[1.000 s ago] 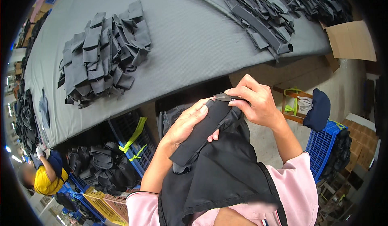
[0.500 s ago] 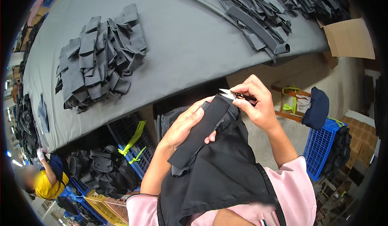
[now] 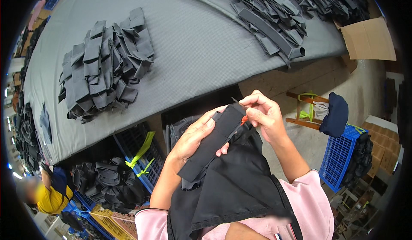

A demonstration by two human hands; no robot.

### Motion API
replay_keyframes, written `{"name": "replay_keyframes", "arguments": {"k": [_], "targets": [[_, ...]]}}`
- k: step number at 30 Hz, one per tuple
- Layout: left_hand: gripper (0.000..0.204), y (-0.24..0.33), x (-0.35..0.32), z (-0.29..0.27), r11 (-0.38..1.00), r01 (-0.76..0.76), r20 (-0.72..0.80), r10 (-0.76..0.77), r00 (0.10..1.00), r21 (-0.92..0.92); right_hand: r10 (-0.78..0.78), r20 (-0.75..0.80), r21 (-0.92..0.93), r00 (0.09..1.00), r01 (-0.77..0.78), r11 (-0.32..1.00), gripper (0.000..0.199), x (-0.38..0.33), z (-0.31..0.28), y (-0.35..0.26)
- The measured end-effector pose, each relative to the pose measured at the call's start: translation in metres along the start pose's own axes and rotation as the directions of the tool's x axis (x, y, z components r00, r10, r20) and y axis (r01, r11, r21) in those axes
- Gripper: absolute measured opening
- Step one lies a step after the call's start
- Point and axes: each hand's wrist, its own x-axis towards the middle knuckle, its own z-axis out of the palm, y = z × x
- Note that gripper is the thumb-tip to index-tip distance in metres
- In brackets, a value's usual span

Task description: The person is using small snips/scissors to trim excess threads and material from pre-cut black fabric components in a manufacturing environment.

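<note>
My left hand [image 3: 196,133] is wrapped around a folded black fabric strip [image 3: 210,145], the thumb lying along its upper face and a fingertip showing at its far side. Dark grey cloth hangs beneath the strip. At the strip's upper end, my right hand [image 3: 264,113] is pinched around small thread snips [image 3: 244,120]. Most of the snips are hidden by the fingers and the fabric; a red-orange part shows below the fingertips, and a thin dark tip sticks out past the strip's end. A black apron [image 3: 240,197] covers my lap below the hands.
A grey-covered table [image 3: 184,47] lies ahead, with a pile of grey fabric strips [image 3: 107,64] at left and a larger strip pile [image 3: 274,21] at far right. A wooden stool [image 3: 304,111] and blue crate [image 3: 339,158] stand right. A co-worker in yellow [image 3: 53,195] is at left.
My right hand has shifted slightly down and left with the snips, which have turned; their bright blades no longer show and a red-orange part does. The left hand keeps its hold.
</note>
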Motion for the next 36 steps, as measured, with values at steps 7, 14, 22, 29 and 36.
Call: {"name": "replay_keyframes", "arguments": {"k": [7, 14, 22, 29, 36], "targets": [[0.048, 0.003, -0.002, 0.004, 0.97, -0.002, -0.103, 0.028, 0.994, 0.245, 0.071, -0.015, 0.018, 0.997, -0.071, 0.997, 0.015, 0.002, 0.0, -0.001], [0.037, 0.01, -0.005, 0.004, 0.783, -0.015, -0.116, 0.11, 0.987, 0.622, -0.084, 0.253, -0.587, 0.964, 0.222, 0.779, 0.026, 0.021, 0.008, -0.04], [0.033, 0.011, -0.005, 0.005, 0.46, -0.115, 0.007, 0.23, 0.973, 0.88, -0.073, 0.37, -0.615, 0.926, 0.303, 0.728, 0.01, 0.027, 0.003, -0.022], [0.035, 0.014, 0.002, 0.018, 0.23, -0.141, 0.033, 0.42, 0.907, 0.963, 0.255, 0.156, 0.433, 0.954, -0.299, 0.85, 0.012, 0.014, 0.006, 0.008], [0.037, 0.01, 0.002, 0.015, -0.044, -0.114, 0.118, 0.588, 0.801, 0.992, 0.054, -0.096, -0.041, 0.994, -0.059, 0.997, 0.014, 0.0, 0.006, -0.006]]}}
